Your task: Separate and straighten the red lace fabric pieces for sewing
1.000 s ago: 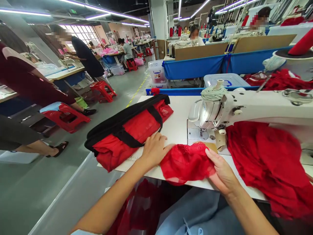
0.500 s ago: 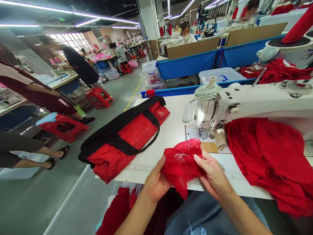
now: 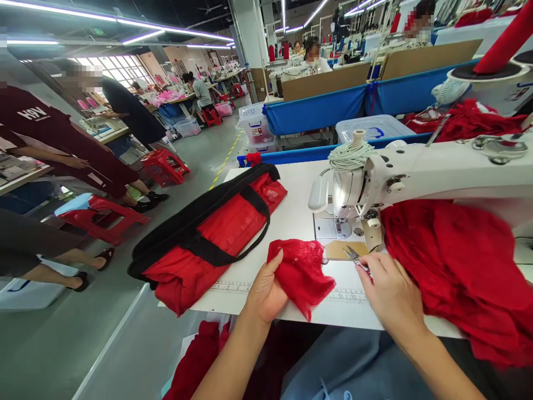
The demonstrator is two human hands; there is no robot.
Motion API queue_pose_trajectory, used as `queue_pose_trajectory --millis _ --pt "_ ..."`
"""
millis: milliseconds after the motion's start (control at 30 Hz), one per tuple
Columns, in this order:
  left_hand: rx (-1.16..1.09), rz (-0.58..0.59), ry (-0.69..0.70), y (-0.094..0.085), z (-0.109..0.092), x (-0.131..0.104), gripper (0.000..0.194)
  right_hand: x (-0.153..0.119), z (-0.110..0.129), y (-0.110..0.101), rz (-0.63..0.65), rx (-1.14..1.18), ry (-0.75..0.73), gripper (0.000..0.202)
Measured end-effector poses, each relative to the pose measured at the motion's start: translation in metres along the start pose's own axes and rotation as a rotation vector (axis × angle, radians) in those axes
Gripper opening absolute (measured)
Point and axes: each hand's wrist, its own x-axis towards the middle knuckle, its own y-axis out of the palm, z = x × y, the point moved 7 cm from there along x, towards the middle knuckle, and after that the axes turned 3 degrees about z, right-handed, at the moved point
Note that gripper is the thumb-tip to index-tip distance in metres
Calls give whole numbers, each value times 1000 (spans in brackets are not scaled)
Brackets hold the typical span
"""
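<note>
A small piece of red lace fabric [image 3: 300, 275] hangs from my left hand [image 3: 268, 289], pinched between thumb and fingers above the table's front edge. My right hand [image 3: 389, 289] is closed on a pair of thread snips [image 3: 353, 254], whose pointed metal blades stick out to the left over the tan patch by the needle plate. Most of the snips is hidden by my fingers. Just behind both hands stands the white sewing machine [image 3: 353, 189], its presser foot [image 3: 342, 228] over the plate.
A red and black bag [image 3: 229, 228] lies on the left of the white table [image 3: 237, 297]. Red fabric [image 3: 462, 266] is heaped on the right, spilling over the front edge. More red cloth [image 3: 204, 355] sits below. Several people and red stools [image 3: 104, 219] are at left.
My right hand has let go of the red fabric, moved right and taken hold of the thread snips. My left hand keeps the fabric. A person at left has shifted.
</note>
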Motion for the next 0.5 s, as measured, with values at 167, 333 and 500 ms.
queue_pose_trajectory --millis 167,333,500 --pt "-58 104 -136 14 16 2 33 -1 0 -1 83 643 240 33" --pt "-89 175 -207 21 27 2 35 -12 43 30 519 1644 568 40" --pt "-69 240 -208 26 31 3 33 -12 50 34 416 1900 727 38"
